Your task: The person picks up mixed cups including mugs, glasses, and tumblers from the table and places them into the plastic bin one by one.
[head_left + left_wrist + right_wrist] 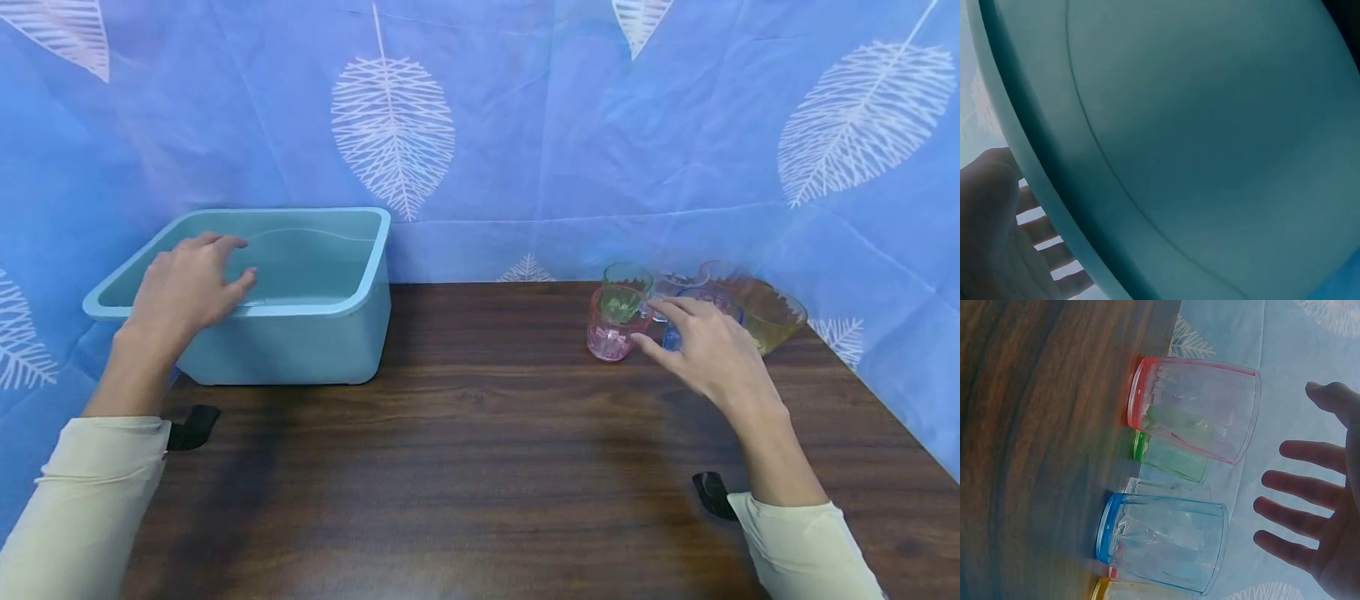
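My left hand (187,279) hovers over the near rim of a light blue-green plastic tub (285,346), fingers loosely spread and holding nothing. In the left wrist view the tub's wall (1210,125) fills most of the picture, with part of the hand (997,231) beyond its rim. On the right, my right hand (712,354) is held above several clear coloured cups, its fingers apart and holding nothing. Nearest its thumb stands a pink cup (609,337). A green cup (1175,456) is behind that one. The hand partly hides a blue cup (671,337) and a yellow cup (780,321).
The cups stand close together near the back right of a dark wooden table (480,467). A blue cloth (525,125) with white leaf patterns hangs behind the table and along its right side. Black straps (193,427) show at both wrists.
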Motion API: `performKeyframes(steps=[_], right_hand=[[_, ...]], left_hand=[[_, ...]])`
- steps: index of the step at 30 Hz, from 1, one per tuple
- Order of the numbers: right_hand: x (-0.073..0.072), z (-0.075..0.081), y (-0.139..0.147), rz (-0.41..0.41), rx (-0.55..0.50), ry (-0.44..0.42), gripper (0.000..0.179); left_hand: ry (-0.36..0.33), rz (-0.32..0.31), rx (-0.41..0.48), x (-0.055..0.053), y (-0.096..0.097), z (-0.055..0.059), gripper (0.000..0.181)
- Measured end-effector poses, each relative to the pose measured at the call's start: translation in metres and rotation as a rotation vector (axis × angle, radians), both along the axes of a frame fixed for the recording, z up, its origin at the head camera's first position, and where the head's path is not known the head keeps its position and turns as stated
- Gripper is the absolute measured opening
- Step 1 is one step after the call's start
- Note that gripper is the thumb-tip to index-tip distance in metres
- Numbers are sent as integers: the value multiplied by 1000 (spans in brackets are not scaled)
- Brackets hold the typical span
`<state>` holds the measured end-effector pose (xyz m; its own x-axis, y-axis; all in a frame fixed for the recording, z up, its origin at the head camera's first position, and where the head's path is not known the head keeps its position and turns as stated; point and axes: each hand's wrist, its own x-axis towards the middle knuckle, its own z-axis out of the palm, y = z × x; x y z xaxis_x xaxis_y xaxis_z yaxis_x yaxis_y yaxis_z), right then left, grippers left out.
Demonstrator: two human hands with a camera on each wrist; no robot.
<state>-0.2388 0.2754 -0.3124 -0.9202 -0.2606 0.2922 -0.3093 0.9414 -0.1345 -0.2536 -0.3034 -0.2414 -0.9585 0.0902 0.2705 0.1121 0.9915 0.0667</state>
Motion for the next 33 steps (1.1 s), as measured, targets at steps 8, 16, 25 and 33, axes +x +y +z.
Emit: performKeyframes(steps=[8,16,25,33], right_hand=[[1,-2,5,-17,4,28,66],[1,-2,8,-30,8,8,66],[2,0,10,-25,11,19,66],[4,2,10,-35,10,18,66]], left_hand=[[-76,54,-97,-10,-20,7,61],[-112,74,-104,-18,-41,9,62],[-104,162,-91,-24,-51,13,55],[-66,230,-51,-28,-64,12,52]])
